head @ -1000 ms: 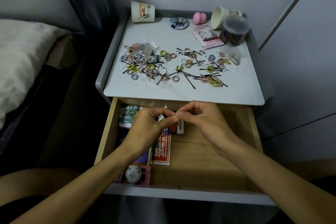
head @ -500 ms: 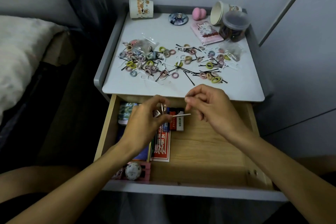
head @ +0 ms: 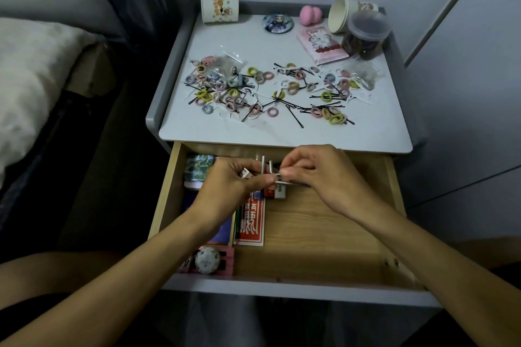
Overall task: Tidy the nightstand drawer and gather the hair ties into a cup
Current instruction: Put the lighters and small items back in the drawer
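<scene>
Change since half a second ago: right hand (head: 324, 177), then raised and apart from the left, now closed in, its fingertips meeting those of the left hand (head: 225, 191) over the rear of the open drawer (head: 310, 234).

- Left hand: curled, gripping a small bunch of white card strips (head: 266, 172); several stand upright above the fingers, and one shows a barcode.
- Right hand: thumb and forefinger pinching one strip of the same bunch, just beside the left fingertips.
- Hair ties (head: 272, 112): pastel rings, scattered across the middle of the nightstand top (head: 282, 135), beyond both hands and well apart from them; neither hand touches any.
- Bobby pins (head: 294, 120): black, mixed in among the ties.
- Paper cup (head: 220, 5): printed, upright, rear left corner of the top, apart from the ties.
- Stacked paper cups (head: 342, 14): lying on their side, rear right.
- Lidded plastic jar (head: 366, 34): dark contents, just beside the stacked cups.
- Pink packet (head: 321, 43), round badge (head: 277, 24), pink sponge (head: 308, 15): rear of the top.
- Drawer, left part: red printed packet (head: 252, 218) below the left hand; patterned roll (head: 197, 170) at the rear left; round white item (head: 207, 260) at the front left.
</scene>
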A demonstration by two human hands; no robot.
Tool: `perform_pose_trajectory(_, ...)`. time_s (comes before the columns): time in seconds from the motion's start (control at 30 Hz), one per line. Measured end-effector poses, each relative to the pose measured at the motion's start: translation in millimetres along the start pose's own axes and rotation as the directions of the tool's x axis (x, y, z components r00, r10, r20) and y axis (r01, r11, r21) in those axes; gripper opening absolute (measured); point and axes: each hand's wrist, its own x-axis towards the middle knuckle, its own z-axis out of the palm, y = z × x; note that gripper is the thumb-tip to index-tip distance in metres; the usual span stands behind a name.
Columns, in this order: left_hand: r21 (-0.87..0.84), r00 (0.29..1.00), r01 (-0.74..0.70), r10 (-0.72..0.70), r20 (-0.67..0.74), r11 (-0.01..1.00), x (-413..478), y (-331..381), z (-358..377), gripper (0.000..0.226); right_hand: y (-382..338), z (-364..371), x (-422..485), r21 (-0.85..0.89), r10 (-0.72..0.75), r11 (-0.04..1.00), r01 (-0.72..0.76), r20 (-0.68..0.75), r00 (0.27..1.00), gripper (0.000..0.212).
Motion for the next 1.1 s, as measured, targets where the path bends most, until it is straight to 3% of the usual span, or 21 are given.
perform_pose_trajectory(0.17, -0.132, 0.995, 0.092, -0.095, -0.018, 0.987, -3, 3, 3, 0.014, -1, 11, -4, 0.061, -0.033, 0.997, 0.035, -0.026, 0.999, 0.011)
perform_pose_trajectory(0.4, -0.171, 0.984, 0.177, -0.178, 0.013, 0.969, -2, 0, -2, 0.024, 2, 12, -6, 0.081, -0.012, 0.997, 0.015, -0.045, 0.999, 0.01)
perform_pose_trajectory(0.6, -0.193, 0.979, 0.177, -0.192, -0.066, 0.965, 2, -6, -4, 0.014, 6, 7, -5, 0.188, 0.155, 0.971, -0.148, -0.024, 0.988, 0.009)
perform_pose_trajectory(0.9, -0.205, 0.984, 0.176, -0.176, 0.02, 0.963, 3, -5, -8, 0.028, 7, 6, -4, 0.231, 0.168, 0.959, -0.166, 0.014, 0.986, 0.009)
perform_pose_trajectory(1.1, -0.2, 0.98, 0.18, -0.193, -0.047, 0.963, 4, -5, -6, 0.025, 10, 8, -3, 0.206, 0.195, 0.957, -0.202, 0.051, 0.979, 0.007)
